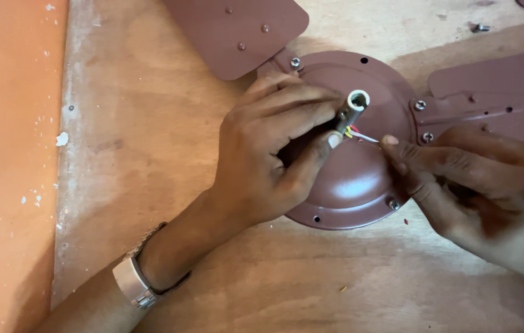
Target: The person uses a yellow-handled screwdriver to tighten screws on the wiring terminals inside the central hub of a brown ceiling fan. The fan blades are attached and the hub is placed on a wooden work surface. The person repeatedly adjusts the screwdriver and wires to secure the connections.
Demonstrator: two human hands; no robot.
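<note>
On wooden board (151,154), left hand (262,166) fingers closed round fan motor (354,179) shaft (351,110), right hand (459,185) pinching wires (364,136)

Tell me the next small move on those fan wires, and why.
Probably draw the wires a little further out toward the right. The right hand pinches their ends beside the hollow shaft, while the left hand steadies that shaft on the brown motor housing; only a short length shows.

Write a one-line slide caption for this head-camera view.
Left hand grips a fan motor's metal shaft while the right hand pinches its coloured wires.
</note>
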